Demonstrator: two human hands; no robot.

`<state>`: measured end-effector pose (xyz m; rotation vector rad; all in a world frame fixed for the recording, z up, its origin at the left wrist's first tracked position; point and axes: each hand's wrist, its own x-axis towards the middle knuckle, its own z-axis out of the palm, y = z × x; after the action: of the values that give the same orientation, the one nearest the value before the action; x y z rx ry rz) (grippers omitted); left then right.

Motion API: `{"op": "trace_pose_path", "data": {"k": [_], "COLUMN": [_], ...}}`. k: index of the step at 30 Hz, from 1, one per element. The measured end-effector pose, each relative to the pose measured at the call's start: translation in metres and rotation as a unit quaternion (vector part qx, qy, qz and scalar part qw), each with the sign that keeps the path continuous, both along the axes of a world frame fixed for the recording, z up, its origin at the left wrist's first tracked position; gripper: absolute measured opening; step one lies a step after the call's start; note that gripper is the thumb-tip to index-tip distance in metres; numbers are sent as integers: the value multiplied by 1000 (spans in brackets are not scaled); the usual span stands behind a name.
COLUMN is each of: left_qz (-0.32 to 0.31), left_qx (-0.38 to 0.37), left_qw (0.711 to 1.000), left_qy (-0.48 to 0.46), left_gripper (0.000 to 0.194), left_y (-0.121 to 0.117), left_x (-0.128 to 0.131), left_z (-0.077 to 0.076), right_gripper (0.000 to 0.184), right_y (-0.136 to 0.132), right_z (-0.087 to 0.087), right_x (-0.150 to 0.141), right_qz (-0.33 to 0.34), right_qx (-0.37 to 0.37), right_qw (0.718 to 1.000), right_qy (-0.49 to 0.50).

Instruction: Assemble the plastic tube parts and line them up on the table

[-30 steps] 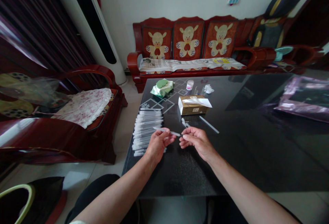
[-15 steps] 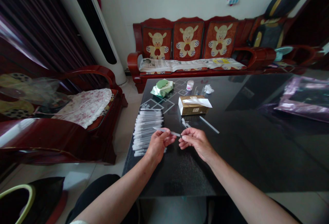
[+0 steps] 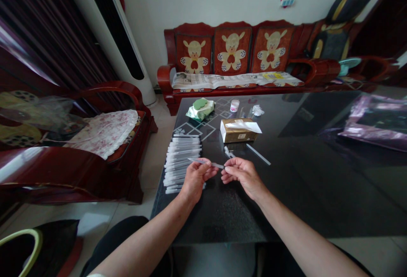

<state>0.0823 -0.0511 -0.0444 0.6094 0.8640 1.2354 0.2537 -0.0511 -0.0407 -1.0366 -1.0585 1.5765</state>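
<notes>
The left hand (image 3: 196, 177) has thumb and fingers closed around a slim translucent pen (image 3: 217, 165), its pointed end sticking out between nine and ten o'clock. The right hand (image 3: 243, 175) pinches a dark bit (image 3: 224, 167) at the pen's other end between thumb and forefinger — probably, though it is too small to tell whether that bit is part of the pen or separate. The pen is held above a dark glossy table (image 3: 305, 196).

Taking the pen as the clock's centre, a row of similar pens (image 3: 181, 155) lies at nine o'clock, side by side, partly behind the left hand. Just past twelve, short clear pieces (image 3: 228, 151) lie near the right fingertips. A tissue box (image 3: 240, 134) sits at one, a lone tube (image 3: 258, 154) at two. Farther off stand a green wipes pack (image 3: 201, 109) near half past eleven, a small white jar (image 3: 234, 106) near half past twelve and crumpled white tissue (image 3: 257, 110) at one.
</notes>
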Motion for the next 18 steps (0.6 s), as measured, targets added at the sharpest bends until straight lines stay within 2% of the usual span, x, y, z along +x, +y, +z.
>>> {"op": "trace_pose_path", "data": {"k": [6, 14, 18], "left_qz": [7, 1, 9], "left_qx": [32, 37, 37], "left_qw": [999, 999, 999], "left_qy": [12, 17, 20], "left_gripper": [28, 28, 28], "left_y": [0, -2, -1], "left_x": [0, 1, 1], "left_z": [2, 0, 0], "right_gripper": [30, 40, 37], "right_y": [0, 1, 2], "right_z": [-2, -5, -5], "right_x": [-1, -3, 0], "right_qz": [-9, -6, 1], "right_qx": [-8, -18, 1], "right_qw": [999, 996, 997], "right_qy": [-33, -85, -79]}}
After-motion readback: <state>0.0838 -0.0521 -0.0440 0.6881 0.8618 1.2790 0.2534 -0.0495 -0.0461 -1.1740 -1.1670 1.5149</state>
